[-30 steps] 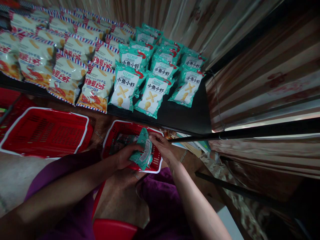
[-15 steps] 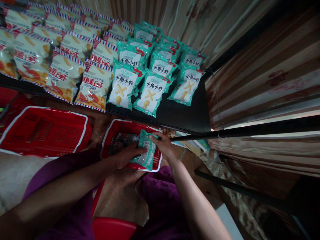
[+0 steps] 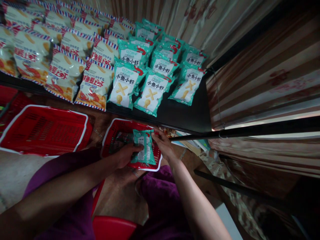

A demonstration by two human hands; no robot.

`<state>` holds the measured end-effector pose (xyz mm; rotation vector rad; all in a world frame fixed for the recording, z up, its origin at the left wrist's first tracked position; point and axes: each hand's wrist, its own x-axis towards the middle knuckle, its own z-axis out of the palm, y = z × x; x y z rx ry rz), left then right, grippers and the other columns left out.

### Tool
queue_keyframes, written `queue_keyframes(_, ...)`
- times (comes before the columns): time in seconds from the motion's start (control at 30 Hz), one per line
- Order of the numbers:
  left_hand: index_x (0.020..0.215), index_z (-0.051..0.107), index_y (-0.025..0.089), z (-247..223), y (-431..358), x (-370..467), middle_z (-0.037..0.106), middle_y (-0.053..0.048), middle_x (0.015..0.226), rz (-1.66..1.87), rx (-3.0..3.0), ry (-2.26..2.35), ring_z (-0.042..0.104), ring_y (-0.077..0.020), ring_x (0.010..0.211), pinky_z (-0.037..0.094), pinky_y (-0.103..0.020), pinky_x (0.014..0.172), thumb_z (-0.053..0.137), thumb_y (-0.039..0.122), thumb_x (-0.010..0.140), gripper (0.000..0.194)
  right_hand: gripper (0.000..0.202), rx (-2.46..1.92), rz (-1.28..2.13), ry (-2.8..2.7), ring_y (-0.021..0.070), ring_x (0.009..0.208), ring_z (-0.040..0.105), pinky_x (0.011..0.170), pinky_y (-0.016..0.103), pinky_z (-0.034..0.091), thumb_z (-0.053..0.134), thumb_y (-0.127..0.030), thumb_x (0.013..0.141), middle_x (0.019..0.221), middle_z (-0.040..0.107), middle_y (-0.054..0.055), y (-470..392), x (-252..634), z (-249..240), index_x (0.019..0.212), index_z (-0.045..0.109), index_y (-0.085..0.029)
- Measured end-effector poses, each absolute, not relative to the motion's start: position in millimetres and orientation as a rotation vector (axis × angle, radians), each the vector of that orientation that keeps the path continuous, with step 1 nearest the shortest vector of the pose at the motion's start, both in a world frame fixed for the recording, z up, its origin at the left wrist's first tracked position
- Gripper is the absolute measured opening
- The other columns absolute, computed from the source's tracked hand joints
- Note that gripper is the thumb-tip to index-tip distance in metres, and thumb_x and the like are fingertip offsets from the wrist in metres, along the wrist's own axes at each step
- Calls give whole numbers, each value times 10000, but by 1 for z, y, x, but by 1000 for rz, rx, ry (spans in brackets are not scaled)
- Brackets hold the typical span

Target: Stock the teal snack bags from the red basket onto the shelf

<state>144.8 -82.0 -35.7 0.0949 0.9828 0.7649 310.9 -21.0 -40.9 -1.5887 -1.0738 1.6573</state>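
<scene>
A teal and white snack bag (image 3: 143, 148) is held by my left hand (image 3: 126, 154) over the red basket (image 3: 160, 163) between my knees. My left thumb lies across the bag's printed panel, and the other fingers are hidden behind it. Beside the bag's upper right corner is my right hand (image 3: 162, 143), its fingers stretched out and lightly touching or just off the edge. Dark, clear-wrapped items (image 3: 121, 141) lie in the basket's left part; their kind cannot be made out.
Teal snack bags (image 3: 150, 93) and cream snack bags (image 3: 65, 75) stand in rows on a black shelf (image 3: 180, 115). A second red basket (image 3: 50, 130) sits at left. A dark bar (image 3: 195, 136) runs out to the right, before striped curtains (image 3: 250, 90).
The teal bag has shifted left and turned more upright in my left hand. My right hand's fingers have come off the bag's face to its edge.
</scene>
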Motion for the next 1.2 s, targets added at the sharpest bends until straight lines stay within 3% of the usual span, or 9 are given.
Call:
queue_keyframes(0.37, 954, 652, 167, -40, -74, 144, 734, -52, 951, 966, -2, 1094, 690, -192, 862, 567, -323, 786, 651, 190, 789, 166, 595, -1550, 1973, -1174, 173, 807, 647, 678, 282, 537, 787, -373, 646, 886, 664, 20, -27, 308, -30, 1187, 589, -224)
queue_keyframes(0.6, 982, 645, 174, -40, -72, 143, 718, -58, 1002, 977, -1, 1144, 675, -189, 884, 564, -304, 740, 679, 248, 779, 219, 610, -1550, 1965, -1168, 139, 728, 628, 677, 269, 519, 833, -273, 561, 820, 624, -15, -25, 310, -35, 1131, 622, -230)
queue_keyframes(0.8, 999, 646, 164, -29, -73, 142, 714, -80, 956, 919, 22, 1164, 670, -193, 774, 564, -327, 653, 686, 266, 775, 249, 588, -1527, 1912, -1164, 154, 764, 640, 736, 297, 513, 799, -253, 592, 861, 673, 2, -25, 309, -32, 1144, 602, -211)
queue_keyframes(0.97, 959, 631, 143, -29, -75, 143, 711, -88, 937, 915, 36, 1151, 671, -199, 792, 552, -350, 729, 709, 188, 725, 250, 593, -1486, 1909, -1219, 148, 739, 627, 704, 284, 504, 789, -276, 590, 818, 665, -13, -24, 309, -34, 1148, 604, -198)
queue_keyframes(1.2, 986, 605, 179, -45, -80, 142, 704, -62, 955, 885, 85, 1216, 669, -189, 828, 508, -368, 815, 733, 237, 719, 302, 591, -1475, 1917, -1351, 152, 763, 624, 702, 286, 500, 765, -285, 627, 856, 649, -2, -25, 311, -36, 1189, 601, -202)
